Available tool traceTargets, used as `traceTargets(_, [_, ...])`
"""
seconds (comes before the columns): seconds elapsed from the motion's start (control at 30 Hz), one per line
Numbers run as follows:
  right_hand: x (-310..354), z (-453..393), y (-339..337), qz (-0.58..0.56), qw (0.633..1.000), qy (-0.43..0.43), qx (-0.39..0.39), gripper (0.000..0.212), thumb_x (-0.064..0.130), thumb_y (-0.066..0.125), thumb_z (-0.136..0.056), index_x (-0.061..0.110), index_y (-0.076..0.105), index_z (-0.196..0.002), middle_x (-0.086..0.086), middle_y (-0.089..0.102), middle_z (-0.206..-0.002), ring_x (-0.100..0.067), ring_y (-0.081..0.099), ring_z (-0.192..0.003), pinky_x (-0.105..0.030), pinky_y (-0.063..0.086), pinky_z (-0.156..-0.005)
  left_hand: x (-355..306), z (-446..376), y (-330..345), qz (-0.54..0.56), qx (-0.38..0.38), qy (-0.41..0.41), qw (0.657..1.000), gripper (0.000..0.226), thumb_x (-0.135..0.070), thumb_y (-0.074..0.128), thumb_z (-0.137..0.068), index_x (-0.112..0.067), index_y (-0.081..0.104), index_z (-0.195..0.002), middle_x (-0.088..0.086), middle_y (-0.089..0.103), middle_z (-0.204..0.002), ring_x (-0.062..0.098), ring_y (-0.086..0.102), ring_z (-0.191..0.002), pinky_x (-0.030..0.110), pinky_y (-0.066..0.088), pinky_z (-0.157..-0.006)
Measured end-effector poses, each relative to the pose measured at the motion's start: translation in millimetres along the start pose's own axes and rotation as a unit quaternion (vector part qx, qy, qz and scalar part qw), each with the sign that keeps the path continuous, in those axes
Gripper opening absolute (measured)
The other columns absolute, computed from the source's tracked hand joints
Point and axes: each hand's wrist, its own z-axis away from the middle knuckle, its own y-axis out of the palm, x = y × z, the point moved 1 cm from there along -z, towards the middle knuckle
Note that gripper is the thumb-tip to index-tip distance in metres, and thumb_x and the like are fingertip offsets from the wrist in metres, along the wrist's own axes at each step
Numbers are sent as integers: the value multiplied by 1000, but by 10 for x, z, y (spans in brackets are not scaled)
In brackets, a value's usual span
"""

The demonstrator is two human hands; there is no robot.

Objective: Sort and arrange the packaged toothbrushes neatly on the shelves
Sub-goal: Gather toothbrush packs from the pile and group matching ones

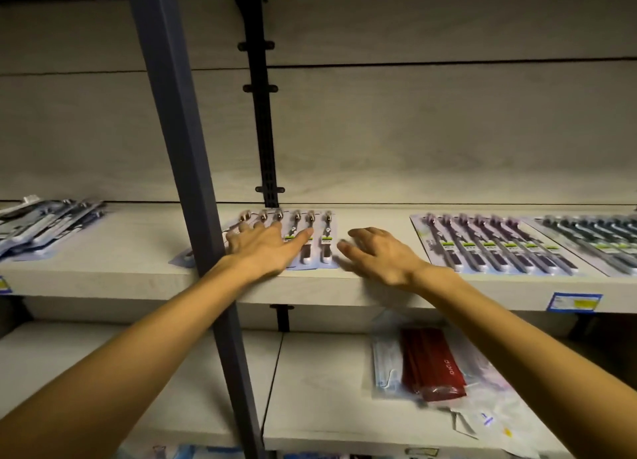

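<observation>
**Both hands flat on middle shelf, nothing gripped**

Left hand [265,251] lies on the centre toothbrush pack [312,241], fingers spread, palm down. Right hand [375,255] sits just right of that pack on the bare shelf [138,262] — fingers loosely extended, blurred. More packs: purple one [489,244] at right, dark one [593,241] far right, a loose pile [44,224] at left. Grey upright post [193,200] crosses the left forearm.

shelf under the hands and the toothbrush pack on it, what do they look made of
Shelf: looks like pale laminated board, matte, with faint wood-grain streaks. Toothbrush pack: seemingly printed card under clear glossy plastic, given the highlights over each brush; blur leaves this uncertain.
</observation>
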Motion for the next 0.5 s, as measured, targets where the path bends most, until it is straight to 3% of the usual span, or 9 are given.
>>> traceTargets(0.1, [-12,-71,4,-14,1000,17,10,69,61,38,-98,13,39,-148,-13,45,-150,-30,43,-135,-43,36,-111,8,-43,-33,-38,-29,-29,998,96,-85,14,-85,-22,28,-156,17,28,-159,42,24,-144,60,23,-111])
traceTargets(0.2, [79,-136,22,-4,1000,12,11,69,61,38,-98,15,37,-150,-13,43,-152,-31,43,-135,-44,37,-110,-10,-68,-30,-3,31,-95,995,99,-84,16,-87,-18,12,-160,25,4,-164,52,3,-148,62,12,-117])
traceTargets(0.3, [202,-170,34,6,1000,-8,10,73,64,37,-96,19,31,-154,-9,35,-157,-30,37,-140,-45,34,-113,-13,-81,-49,6,74,-113,991,100,-85,7,-86,-19,2,-161,26,6,-164,49,10,-149,57,15,-119])
traceTargets(0.37, [247,-158,57,15,999,-22,25,77,68,34,-95,22,26,-156,-7,30,-160,-30,33,-143,-47,31,-114,-22,-72,-99,-37,73,-82,993,99,-84,2,-86,-20,11,-161,18,16,-165,42,21,-149,53,22,-117])
traceTargets(0.5, [260,-80,91,29,999,-18,39,78,71,27,-95,22,26,-156,-7,33,-159,-29,39,-140,-45,34,-111,-24,-119,-123,-26,36,-26,999,98,-86,8,-85,-20,50,-145,13,45,-152,38,39,-137,51,28,-110])
